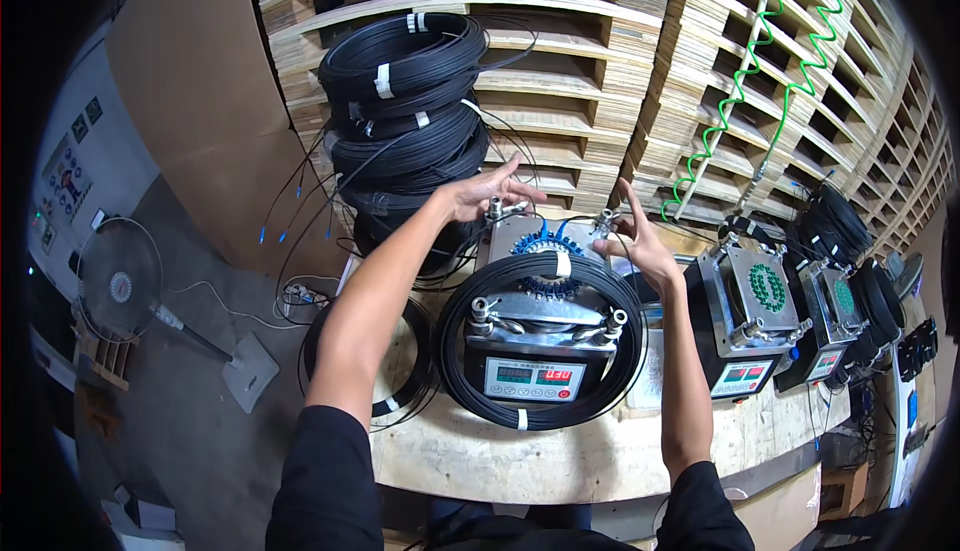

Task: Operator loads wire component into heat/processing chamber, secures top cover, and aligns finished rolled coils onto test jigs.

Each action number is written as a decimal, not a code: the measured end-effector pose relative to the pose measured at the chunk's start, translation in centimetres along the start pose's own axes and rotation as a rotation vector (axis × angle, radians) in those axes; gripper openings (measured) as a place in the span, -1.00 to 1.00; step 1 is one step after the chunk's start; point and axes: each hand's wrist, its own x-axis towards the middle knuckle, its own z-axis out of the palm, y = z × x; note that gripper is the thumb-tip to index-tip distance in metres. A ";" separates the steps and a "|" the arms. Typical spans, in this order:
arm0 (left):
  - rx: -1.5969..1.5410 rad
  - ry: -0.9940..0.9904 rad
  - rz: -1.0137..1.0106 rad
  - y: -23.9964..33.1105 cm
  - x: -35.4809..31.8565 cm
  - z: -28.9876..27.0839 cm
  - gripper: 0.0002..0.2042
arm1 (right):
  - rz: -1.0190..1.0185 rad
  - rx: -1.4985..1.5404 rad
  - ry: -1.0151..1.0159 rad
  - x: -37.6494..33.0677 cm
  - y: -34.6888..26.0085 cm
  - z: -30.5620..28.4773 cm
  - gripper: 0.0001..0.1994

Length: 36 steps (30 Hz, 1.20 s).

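A bench machine (535, 379) with a lit front panel and a metal top plate stands in front of me. Blue connectors (546, 243) form a ring on its plate. Round its front hangs a large coil of black cable (522, 418), bound with white ties. My left hand (487, 194) reaches over the far left corner, fingers stretched out, beside a metal knob (495, 210). At the far right corner my right hand (642, 249) has its fingers apart, close to another metal knob (605, 219). Whether either hand touches its knob I cannot tell. Two similar knobs sit at the near corners.
Tall stacked black cable coils (405, 141) stand behind on the left, loose ends hanging down. Another coil (425, 351) lies left of the machine. Two similar machines with green rings (766, 288) stand right. Wooden pallets (560, 101) rise behind; a fan (120, 281) stands on the floor left.
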 end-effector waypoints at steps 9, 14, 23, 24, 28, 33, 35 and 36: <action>-0.718 0.353 0.512 -5.8 -0.9 0.4 -0.64 | 0.082 0.026 -0.039 -0.1 1.5 0.3 0.16; -0.866 0.453 0.704 -7.9 -0.2 0.6 -0.70 | 0.106 0.061 -0.041 -0.3 1.6 0.0 0.16; -0.676 0.682 0.591 -10.0 -1.4 0.1 -0.59 | 0.123 0.102 -0.045 -0.2 1.5 0.8 0.15; -0.477 0.734 0.449 -10.2 -1.7 -0.4 -0.57 | 0.123 0.103 -0.042 -0.2 1.3 1.1 0.15; -0.706 0.551 0.652 -8.7 -1.8 3.1 -0.42 | 0.158 0.108 -0.016 -1.0 1.9 -0.1 0.14; -0.452 0.739 0.444 -7.4 -2.9 2.5 -0.56 | 0.144 0.126 -0.032 -0.8 1.9 0.1 0.13; -0.327 0.790 0.503 -9.0 -2.2 0.3 -0.61 | 0.136 0.126 -0.044 -0.5 1.6 1.0 0.13; -0.201 0.831 0.559 -9.6 -2.3 -0.4 -0.66 | 0.127 0.132 -0.047 -0.4 1.3 1.5 0.13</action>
